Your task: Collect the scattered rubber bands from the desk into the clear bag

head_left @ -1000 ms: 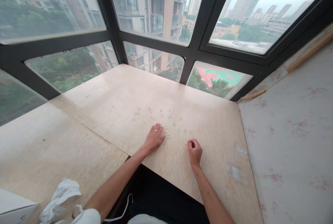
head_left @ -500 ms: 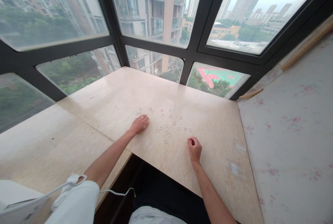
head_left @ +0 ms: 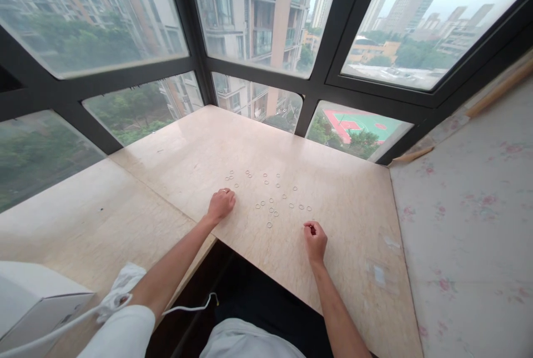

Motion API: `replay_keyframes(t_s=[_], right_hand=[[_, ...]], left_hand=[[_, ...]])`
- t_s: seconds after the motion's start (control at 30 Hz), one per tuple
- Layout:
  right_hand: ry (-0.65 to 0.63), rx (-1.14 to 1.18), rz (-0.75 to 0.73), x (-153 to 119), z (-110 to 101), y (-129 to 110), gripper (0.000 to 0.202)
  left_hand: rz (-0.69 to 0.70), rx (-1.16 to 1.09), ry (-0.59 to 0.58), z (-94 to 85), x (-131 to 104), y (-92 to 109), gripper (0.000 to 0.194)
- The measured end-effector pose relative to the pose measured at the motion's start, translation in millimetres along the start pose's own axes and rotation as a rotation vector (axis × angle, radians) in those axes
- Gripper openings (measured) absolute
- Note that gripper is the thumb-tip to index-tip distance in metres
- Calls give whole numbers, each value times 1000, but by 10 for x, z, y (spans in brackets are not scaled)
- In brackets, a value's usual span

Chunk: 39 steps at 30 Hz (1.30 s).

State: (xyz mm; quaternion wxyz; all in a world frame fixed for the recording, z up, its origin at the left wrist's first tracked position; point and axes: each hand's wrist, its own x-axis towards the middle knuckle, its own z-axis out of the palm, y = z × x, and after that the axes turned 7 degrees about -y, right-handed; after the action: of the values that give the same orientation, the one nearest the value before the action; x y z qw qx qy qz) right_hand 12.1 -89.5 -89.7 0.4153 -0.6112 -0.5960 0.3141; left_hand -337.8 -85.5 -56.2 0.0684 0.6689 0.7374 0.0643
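Several small thin rings (head_left: 271, 210) lie scattered on the pale tabletop (head_left: 250, 147), a few of them reddish. My left hand (head_left: 221, 203) rests on the surface at the left end of the rings, its fingers bent and together, with a ring on one finger; what is under the fingertips is hidden. Just above it lies a loose ring (head_left: 236, 185). Near the front right of the scattered rings, my right hand (head_left: 315, 236) is curled in a loose fist around something dark red, too small to make out.
A white box (head_left: 37, 302) and a white cable (head_left: 191, 309) are at the lower left. Clear tape (head_left: 380, 275) is on the tabletop at the right, beside the flowered wall (head_left: 466, 236). Windows border the far edge.
My left hand has drawn back slightly toward me, uncovering a ring near its fingertips. My right hand stays curled in about the same place. The view has shifted a little.
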Motion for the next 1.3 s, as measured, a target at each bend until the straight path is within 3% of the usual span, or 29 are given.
replay_keyframes(t_s=[0.2,0.33,0.47,0.7,0.77,0.83,0.93,1.03,1.1,1.2,1.3], right_hand=[[-27,0,-26,-5,-10,0,16],[-25,0,-37,4,-11,1,14],[-25,6,-45,1,-13,10,14],[-39,10,-65,-11,-15,19,15],[-41,13,-72,-13,-16,22,15],[-40,16,-81,-12,-16,28,14],[-38,22,-86,-14,-15,38,15],[-44,28,-90,-25,-24,48,15],[-58,34,-101,-40,-43,54,15],[-80,46,-122,-67,-82,64,16],[-92,58,-136,-86,-110,73,16]], left_hand=[[-8,-17,14,-86,377,-201,36],[42,-42,-39,-132,597,-321,30],[47,-74,-69,-108,554,-400,17],[-69,-197,77,-163,418,-528,27],[-75,-243,128,-173,445,-402,28],[-63,-286,165,-138,460,-140,29],[43,-347,160,21,375,457,30],[234,-391,76,243,160,1069,22],[311,-400,32,355,27,1341,16],[326,-397,12,402,-28,1453,15],[232,-399,52,314,81,1287,21]])
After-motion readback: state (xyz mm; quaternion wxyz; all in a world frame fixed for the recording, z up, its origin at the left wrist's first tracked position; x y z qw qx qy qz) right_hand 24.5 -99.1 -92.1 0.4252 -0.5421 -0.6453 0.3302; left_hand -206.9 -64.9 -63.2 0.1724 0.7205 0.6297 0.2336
